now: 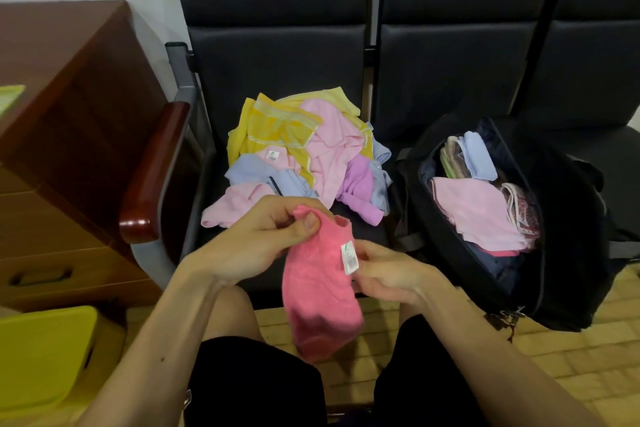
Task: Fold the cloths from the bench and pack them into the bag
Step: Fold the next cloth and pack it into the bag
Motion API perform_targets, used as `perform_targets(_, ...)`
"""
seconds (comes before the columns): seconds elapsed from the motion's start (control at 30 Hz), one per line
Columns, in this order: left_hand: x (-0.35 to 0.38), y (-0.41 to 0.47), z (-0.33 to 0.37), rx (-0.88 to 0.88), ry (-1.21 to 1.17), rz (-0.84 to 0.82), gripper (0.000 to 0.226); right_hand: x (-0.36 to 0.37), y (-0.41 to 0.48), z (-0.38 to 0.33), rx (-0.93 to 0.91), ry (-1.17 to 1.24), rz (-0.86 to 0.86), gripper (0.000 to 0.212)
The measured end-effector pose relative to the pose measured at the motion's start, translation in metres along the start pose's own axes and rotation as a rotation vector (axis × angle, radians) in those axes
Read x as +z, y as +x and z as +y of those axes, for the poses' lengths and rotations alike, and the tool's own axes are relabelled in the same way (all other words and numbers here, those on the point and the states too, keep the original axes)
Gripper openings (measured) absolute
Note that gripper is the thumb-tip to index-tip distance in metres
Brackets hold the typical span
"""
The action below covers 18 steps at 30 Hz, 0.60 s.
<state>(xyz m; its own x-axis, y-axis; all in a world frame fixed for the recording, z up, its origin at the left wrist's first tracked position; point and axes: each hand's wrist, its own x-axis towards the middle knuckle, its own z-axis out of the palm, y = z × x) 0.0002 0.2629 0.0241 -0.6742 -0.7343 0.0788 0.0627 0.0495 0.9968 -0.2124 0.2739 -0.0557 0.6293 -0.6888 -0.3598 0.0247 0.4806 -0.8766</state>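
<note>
A: Which cloth does the person work on, and where is it?

B: It is a bright pink terry cloth (322, 295). It hangs in the air above the person's knees, at the front edge of the black padded counter (277, 62).

A: How do the hands hold it?

B: The left hand (273, 239) pinches the top edge between the thumb and the curled fingers. The right hand (388, 270) grips the right edge with curled fingers, just beside a small white label (349, 258) on that edge.

A: Where are the other cloths?

B: A loose pile of yellow, pale pink, light blue and lilac cloths (298, 149) lies unfolded on the left seat of the counter, behind the hands.

A: And the bag?

B: The black fabric bag (571, 225) lies open on the next seat, to the right of the pile and near it. Inside it, a folded pale pink cloth (478, 211) lies on top, and a folded light blue cloth (478, 156) stands behind it. More folded cloths are beside them, partly hidden.

A: What is around the counter?

B: A brown wooden cabinet (69, 121) stands at its left, and a yellow plastic box (41, 357) is low in the left corner.
</note>
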Motion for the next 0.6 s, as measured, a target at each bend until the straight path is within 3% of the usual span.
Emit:
perform_targets(0.07, -0.01, -0.009, 0.003, -0.009, -0.001, 0.01, 0.029, 0.01, 0.007, -0.005, -0.067, -0.079, 0.089, 0.018)
perform_targets(0.1, -0.017, -0.013, 0.002, -0.018, -0.009, 0.065, 0.034, 0.012, 0.007, -0.012, -0.147, -0.102, 0.222, 0.013)
perform_targets(0.17, -0.03, -0.02, -0.01, -0.046, 0.018, 0.289, 0.045, 0.012, 0.0, -0.031, -0.369, -0.076, 0.569, 0.025)
perform_targets(0.23, -0.03, -0.021, -0.022, -0.089, 0.066, 0.484, 0.044, 0.017, -0.011, -0.048, -0.565, -0.159, 0.764, 0.028)
perform_targets(0.3, -0.017, -0.02, -0.031, -0.096, 0.026, 0.587, 0.037, 0.031, -0.021, -0.051, -0.646, -0.286, 0.792, 0.024)
perform_targets(0.37, -0.008, -0.017, -0.035, -0.057, 0.026, 0.64, 0.031, 0.04, -0.026, -0.047, -0.669, -0.337, 0.814, 0.037)
perform_targets(0.5, 0.0, -0.013, -0.036, 0.062, 0.166, 0.685, 0.047, 0.031, -0.032, -0.037, -0.622, -0.337, 0.896, 0.057)
perform_targets(0.6, 0.013, -0.008, -0.034, 0.081, 0.267, 0.681, 0.034, 0.028, -0.036, -0.029, -0.6, -0.277, 0.878, 0.067)
